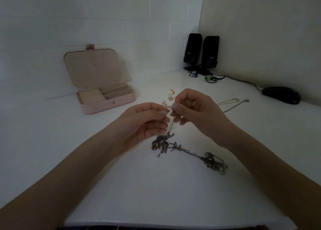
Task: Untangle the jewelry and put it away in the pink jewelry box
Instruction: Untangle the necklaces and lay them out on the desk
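A dark tangle of chains [175, 147] lies on the white table [156, 195] just in front of my hands. One thin chain rises from the tangle to my fingertips. My left hand [147, 121] and my right hand [194, 108] both pinch that chain's upper end, thumbs and forefingers almost touching. The pink jewelry box [106, 97] stands open at the back left, its lid leaning on the wall and its compartments showing. Small gold earrings [171, 95] lie behind my hands. Two thin necklaces [232, 102] stretch out to the right.
Two black speakers [201, 54] with cables stand in the back corner. A black computer mouse [281, 95] sits at the far right with its cord running along the wall. The table's front edge runs along the bottom of the view.
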`<state>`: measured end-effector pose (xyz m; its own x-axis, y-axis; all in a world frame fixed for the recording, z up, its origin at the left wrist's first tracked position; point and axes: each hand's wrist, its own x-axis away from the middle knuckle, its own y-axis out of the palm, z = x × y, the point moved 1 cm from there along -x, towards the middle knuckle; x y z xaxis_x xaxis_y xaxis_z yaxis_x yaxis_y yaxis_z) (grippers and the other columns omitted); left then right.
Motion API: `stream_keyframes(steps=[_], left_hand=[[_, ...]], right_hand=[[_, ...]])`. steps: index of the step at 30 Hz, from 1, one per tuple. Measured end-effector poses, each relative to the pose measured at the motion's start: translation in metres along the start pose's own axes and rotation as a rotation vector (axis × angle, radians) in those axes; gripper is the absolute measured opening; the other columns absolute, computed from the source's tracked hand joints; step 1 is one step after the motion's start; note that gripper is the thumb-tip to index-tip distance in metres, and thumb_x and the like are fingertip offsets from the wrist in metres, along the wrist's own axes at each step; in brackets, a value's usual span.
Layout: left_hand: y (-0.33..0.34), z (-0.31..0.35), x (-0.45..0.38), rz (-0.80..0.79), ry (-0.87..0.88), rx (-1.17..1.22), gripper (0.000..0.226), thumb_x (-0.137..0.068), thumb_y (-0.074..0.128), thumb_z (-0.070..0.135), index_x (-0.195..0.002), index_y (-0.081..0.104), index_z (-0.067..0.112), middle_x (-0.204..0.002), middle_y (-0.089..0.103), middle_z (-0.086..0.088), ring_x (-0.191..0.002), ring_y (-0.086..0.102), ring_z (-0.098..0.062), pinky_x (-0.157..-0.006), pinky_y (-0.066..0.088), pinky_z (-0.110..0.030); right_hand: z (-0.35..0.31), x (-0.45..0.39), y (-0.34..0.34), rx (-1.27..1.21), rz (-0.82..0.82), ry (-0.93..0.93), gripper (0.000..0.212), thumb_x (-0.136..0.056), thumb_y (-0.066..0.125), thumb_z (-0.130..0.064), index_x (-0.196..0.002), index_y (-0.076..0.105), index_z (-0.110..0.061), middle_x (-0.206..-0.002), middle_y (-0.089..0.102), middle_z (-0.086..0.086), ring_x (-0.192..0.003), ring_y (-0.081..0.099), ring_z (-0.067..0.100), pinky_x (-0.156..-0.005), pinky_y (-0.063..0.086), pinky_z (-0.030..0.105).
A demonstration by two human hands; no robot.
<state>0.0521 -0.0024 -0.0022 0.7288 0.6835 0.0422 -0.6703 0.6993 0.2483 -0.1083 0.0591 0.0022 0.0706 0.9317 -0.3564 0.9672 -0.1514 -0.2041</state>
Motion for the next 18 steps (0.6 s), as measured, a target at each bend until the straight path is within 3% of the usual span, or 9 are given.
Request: stream_keyframes(steps=[7,14,18], left_hand=[[-0.0032,-0.0016,-0.0022,0.055,-0.015,0.061,0.014,-0.065,0.065,0.009,-0.075,0.075,0.008,-0.074,0.071,-0.01,-0.066,0.069,-0.013,-0.066,0.058,-0.024],[-0.0025,0.0006,-0.0042,0.081,-0.02,0.127,0.013,-0.062,0.061,0.008,-0.057,0.072,0.013,-0.06,0.067,-0.003,-0.061,0.069,-0.013,-0.062,0.058,-0.024],[-0.0044,0.001,-0.0039,0.107,0.014,0.163,0.012,-0.064,0.062,0.009,-0.059,0.072,0.013,-0.065,0.069,-0.005,-0.069,0.071,-0.015,-0.063,0.058,-0.024]], right_hand=[[-0.0044,0.0015,-0.0018,-0.073,-0.011,0.024,0.006,-0.089,0.056,-0.004,-0.084,0.054,-0.006,-0.077,0.066,0.011,-0.065,0.06,0.015,-0.06,0.049,0.024],[-0.0051,0.0014,-0.0059,-0.096,0.014,0.053,0.009,-0.083,0.065,-0.002,-0.08,0.059,-0.008,-0.069,0.066,0.002,-0.063,0.061,0.009,-0.061,0.05,0.018],[-0.0053,0.0022,-0.0064,-0.108,-0.042,0.092,0.011,-0.082,0.066,-0.003,-0.083,0.06,-0.012,-0.07,0.066,-0.002,-0.067,0.061,0.01,-0.066,0.051,0.02]])
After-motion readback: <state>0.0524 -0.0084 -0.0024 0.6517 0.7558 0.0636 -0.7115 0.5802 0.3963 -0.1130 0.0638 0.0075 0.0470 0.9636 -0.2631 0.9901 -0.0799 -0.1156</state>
